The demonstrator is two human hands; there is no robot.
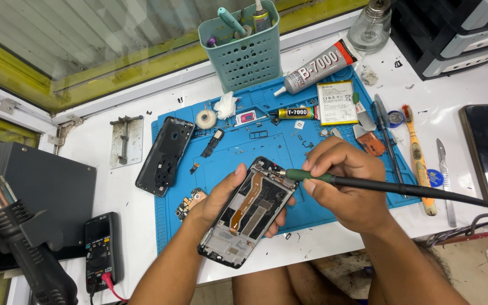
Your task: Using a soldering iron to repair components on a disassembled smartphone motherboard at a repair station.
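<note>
Flanking the opened phone (249, 212): back cover (165, 155), battery (336, 102), glue tube (318, 68)

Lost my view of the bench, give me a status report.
Left hand cradles opened phone. Right hand holds corded tool, tip at phone's top edge. Nothing in the way.

the left hand (221, 197) is held palm up, fingers curled in a cradling grip. the right hand (343, 183) is closed in a pen-like pinch, wrist bent inward.
</note>
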